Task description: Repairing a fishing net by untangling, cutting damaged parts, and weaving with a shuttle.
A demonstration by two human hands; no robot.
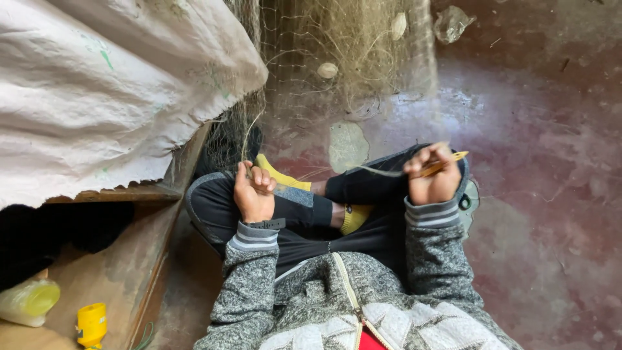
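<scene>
I sit cross-legged on the floor in a grey jacket, black trousers and yellow socks. My left hand (254, 192) rests over my left knee, its fingers pinched on a strand of the fine fishing net (337, 58) that hangs in front of me. My right hand (433, 176) is raised over my right knee and grips a thin yellow netting needle (447, 163), whose tip points right. A pale line runs from the needle toward the net between my hands.
A large white sack cloth (97, 91) covers a wooden ledge (129, 194) at the left. Below it stand a yellow-capped bottle (29, 301) and a small yellow container (91, 324). The worn reddish concrete floor (551, 194) spreads to the right.
</scene>
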